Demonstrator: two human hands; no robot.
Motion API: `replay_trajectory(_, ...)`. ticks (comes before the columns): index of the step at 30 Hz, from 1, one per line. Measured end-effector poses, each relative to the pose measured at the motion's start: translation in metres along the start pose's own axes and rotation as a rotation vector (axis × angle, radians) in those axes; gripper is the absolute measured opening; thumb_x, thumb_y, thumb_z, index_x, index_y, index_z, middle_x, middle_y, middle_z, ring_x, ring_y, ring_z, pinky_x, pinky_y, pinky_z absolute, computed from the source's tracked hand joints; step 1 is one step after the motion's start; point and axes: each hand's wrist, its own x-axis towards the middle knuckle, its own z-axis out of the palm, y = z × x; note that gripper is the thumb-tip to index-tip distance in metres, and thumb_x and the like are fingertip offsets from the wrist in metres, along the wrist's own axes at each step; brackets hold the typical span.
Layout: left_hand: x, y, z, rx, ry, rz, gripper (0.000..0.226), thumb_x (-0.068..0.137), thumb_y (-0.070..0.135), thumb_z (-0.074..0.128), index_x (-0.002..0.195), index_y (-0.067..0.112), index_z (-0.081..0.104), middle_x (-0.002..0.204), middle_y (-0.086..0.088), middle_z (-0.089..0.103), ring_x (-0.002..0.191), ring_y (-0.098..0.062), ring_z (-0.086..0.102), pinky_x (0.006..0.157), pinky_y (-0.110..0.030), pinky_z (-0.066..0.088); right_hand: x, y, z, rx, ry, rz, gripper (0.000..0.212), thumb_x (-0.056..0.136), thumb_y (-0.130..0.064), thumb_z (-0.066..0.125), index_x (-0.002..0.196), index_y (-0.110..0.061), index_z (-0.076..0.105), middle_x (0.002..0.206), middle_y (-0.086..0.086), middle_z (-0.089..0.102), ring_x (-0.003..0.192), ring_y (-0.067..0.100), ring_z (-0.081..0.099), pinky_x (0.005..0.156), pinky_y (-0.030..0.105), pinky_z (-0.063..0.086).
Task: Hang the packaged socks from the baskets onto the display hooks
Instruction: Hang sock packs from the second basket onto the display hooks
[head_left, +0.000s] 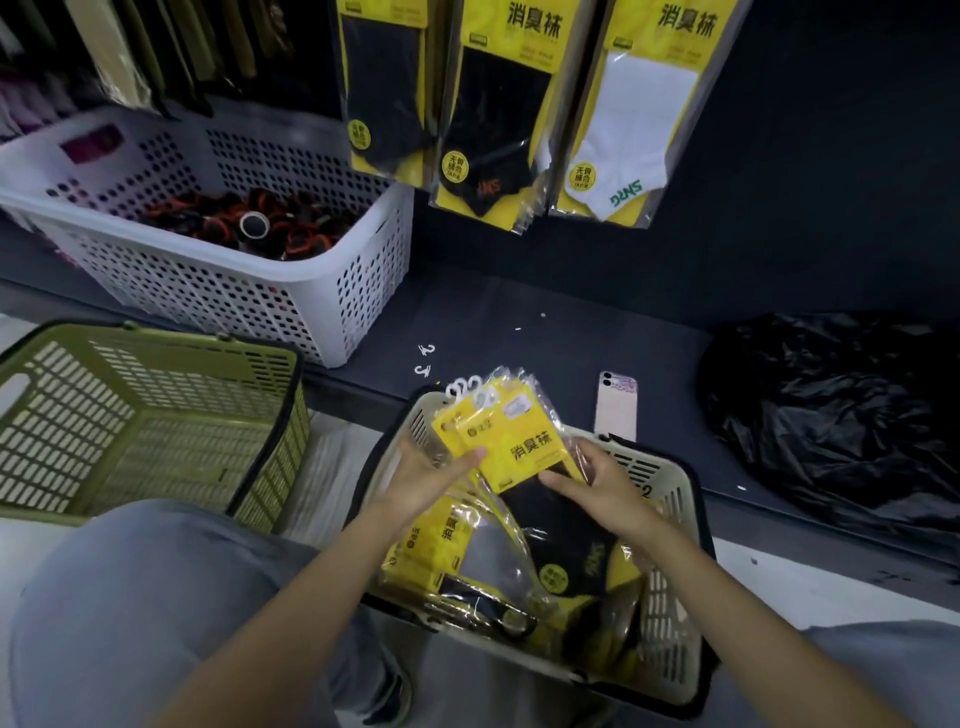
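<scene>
My left grip (427, 475) and right grip (597, 488) both hold a small fan of sock packs (511, 441) just above the cream basket (662, 603), which has many more inside. A few hung packs (493, 119) show on the wall above; most of the job, I judge, remains.

The top edge cuts off the hanging sock packs (493, 104) and their hooks. My left hand (426, 480) has its fingers hidden behind the packs (514, 441) I hold. The rim of the basket (675, 499) covers the lower end of the phone (616, 405). The black bag (841, 410) runs off the right edge.
</scene>
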Motion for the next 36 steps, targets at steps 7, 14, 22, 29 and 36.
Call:
replay_trajectory(7, -0.003, 0.057, 0.035, -0.130, -0.212, 0.428, 0.064, 0.081, 0.040, 0.065, 0.136, 0.025, 0.036, 0.123, 0.019, 0.061, 0.116, -0.002, 0.057, 0.092, -0.015, 0.047, -0.010, -0.046, -0.012, 0.150, 0.092, -0.238, 0.031, 0.092, -0.025, 0.058, 0.120, -0.032, 0.045, 0.119, -0.015, 0.060, 0.108, -0.008, 0.058, 0.083, 0.007, 0.045)
replay_trajectory(14, 0.003, 0.028, 0.043, 0.252, -0.304, 0.444, 0.055, 0.092, 0.029, 0.059, 0.138, 0.025, 0.027, 0.134, 0.010, 0.047, 0.125, -0.004, 0.046, 0.099, -0.012, 0.038, -0.018, -0.013, -0.012, 0.049, 0.063, -0.179, 0.038, 0.090, -0.040, 0.053, 0.125, -0.041, 0.041, 0.127, -0.021, 0.054, 0.116, -0.012, 0.050, 0.091, 0.006, 0.043)
replay_trajectory(22, 0.004, 0.081, 0.042, 0.116, -0.260, 0.442, 0.043, 0.090, 0.017, 0.062, 0.130, 0.022, 0.046, 0.126, 0.004, 0.060, 0.114, -0.003, 0.058, 0.102, -0.028, 0.046, -0.010, -0.054, -0.031, 0.101, 0.206, -0.273, 0.036, 0.083, -0.047, 0.057, 0.118, -0.043, 0.048, 0.114, -0.027, 0.062, 0.108, -0.012, 0.055, 0.082, 0.003, 0.043)
replay_trajectory(29, -0.004, 0.208, 0.037, -0.046, -0.260, 0.685, 0.044, 0.081, 0.029, 0.064, 0.123, 0.028, 0.050, 0.116, 0.019, 0.066, 0.109, -0.001, 0.061, 0.083, -0.012, 0.049, 0.001, -0.162, -0.089, 0.206, 0.570, -0.569, 0.037, 0.080, -0.021, 0.074, 0.113, -0.019, 0.057, 0.102, 0.004, 0.062, 0.089, 0.012, 0.061, 0.077, 0.022, 0.052)
replay_trajectory(36, -0.009, 0.291, 0.042, -0.135, -0.141, 0.791, 0.053, 0.061, 0.051, 0.075, 0.108, 0.033, 0.061, 0.099, 0.022, 0.071, 0.090, 0.003, 0.067, 0.068, -0.007, 0.049, 0.003, -0.247, -0.120, 0.311, 0.516, -0.708, 0.025, 0.079, -0.026, 0.070, 0.102, -0.017, 0.065, 0.095, -0.009, 0.073, 0.087, 0.004, 0.069, 0.071, 0.012, 0.051)
